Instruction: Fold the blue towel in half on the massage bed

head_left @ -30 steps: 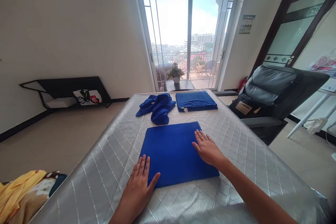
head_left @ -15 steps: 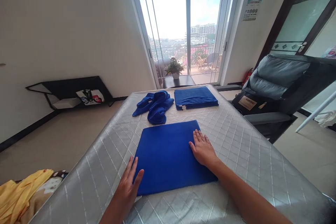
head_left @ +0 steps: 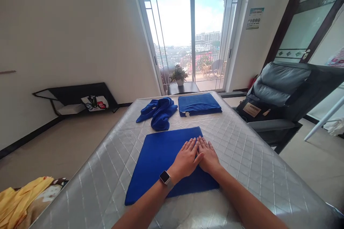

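Note:
A blue towel [head_left: 154, 161], folded into a flat rectangle, lies on the quilted silvery mattress cover [head_left: 242, 164] in front of me. My left hand [head_left: 186, 159] rests flat on its right half, fingers stretched out, with a watch on the wrist. Beside it, touching, my right hand [head_left: 208, 154] lies flat along the towel's right edge, fingers extended. Neither hand grips anything. Beyond the towel, a crumpled blue cloth [head_left: 162, 112] sits at the left. To its right is a neat folded blue towel stack [head_left: 200, 103] with a small white label.
A dark grey recliner [head_left: 282, 89] with a black bag on it stands at the right. A potted plant [head_left: 179, 74] sits on a dark chair past the far edge. Yellow fabric [head_left: 27, 200] lies low at left. A black rack [head_left: 80, 96] leans by the left wall.
My left hand has moved from the towel's left edge across to the right, beside my right hand. The towel's near left corner now spreads farther left. The view has tilted up slightly.

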A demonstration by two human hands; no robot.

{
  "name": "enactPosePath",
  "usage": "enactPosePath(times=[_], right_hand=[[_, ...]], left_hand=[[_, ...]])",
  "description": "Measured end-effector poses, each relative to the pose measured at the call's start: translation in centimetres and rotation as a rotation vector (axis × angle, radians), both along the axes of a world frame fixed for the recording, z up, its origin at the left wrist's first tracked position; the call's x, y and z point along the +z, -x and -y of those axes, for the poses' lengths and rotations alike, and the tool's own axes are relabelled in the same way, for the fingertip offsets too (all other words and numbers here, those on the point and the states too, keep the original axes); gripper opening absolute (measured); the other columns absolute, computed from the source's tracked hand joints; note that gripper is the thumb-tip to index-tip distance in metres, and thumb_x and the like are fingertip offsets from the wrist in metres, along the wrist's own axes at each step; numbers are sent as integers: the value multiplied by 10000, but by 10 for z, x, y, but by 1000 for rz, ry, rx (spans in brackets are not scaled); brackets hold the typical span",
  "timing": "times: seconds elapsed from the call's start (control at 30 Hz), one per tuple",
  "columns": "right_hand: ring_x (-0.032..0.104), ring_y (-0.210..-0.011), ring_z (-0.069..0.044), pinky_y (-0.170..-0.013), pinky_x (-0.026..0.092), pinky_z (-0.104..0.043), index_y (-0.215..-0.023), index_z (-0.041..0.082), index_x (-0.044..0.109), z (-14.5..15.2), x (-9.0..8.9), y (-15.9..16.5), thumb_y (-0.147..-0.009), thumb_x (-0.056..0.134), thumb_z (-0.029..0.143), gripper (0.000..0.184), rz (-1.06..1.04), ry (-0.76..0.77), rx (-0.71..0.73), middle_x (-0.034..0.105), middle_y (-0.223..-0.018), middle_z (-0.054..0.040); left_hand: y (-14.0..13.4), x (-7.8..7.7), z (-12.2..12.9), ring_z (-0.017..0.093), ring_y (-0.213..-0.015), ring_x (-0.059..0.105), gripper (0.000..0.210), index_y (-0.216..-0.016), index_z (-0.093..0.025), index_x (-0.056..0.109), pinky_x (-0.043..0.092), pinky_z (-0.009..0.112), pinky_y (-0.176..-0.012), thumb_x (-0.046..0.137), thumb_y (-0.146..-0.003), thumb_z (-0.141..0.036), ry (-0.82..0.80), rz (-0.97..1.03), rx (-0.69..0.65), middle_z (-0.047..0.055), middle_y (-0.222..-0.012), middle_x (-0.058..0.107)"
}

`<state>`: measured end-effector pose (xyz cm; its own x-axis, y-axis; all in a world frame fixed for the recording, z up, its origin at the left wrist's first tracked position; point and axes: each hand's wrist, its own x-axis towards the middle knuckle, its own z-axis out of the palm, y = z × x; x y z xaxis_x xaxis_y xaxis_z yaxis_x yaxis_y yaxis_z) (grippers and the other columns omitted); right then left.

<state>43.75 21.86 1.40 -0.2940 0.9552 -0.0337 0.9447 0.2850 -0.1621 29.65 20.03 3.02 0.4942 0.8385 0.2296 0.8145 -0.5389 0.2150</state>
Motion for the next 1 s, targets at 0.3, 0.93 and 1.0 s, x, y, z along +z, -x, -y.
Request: enactPosePath(times=[0.3,0.93,1.0], right_hand=[[93,-1532,-212,-1241,84,-433,-1587,51,192,0,6,3,-1033,210,393,651,-60,24,-60,126,-1653,-109],[108,-1531,-220,-1237,79,-452,-1583,57,216,-18,17,9,-1029,197,416,661,95,14,-37,158,-1654,-113],[114,-1530,-211,-1237,83,-435,-1584,62,219,-32,23,13,-1034,171,422,660,82,-14,-10,169,-1655,-110]], left_hand=[[68,-34,-19,261,-1512,250,706,-1559,-157,318,250,488,-1233,200,-1019,-595,7,-95,183,128,-1617,317],[202,-60,-26,328,-1493,284,905,-1516,49,299,242,497,-1215,103,-982,-655,15,-86,581,269,-1598,275],[203,-61,-26,323,-1493,286,912,-1516,43,302,241,483,-1216,112,-977,-667,20,-78,583,264,-1598,281]])
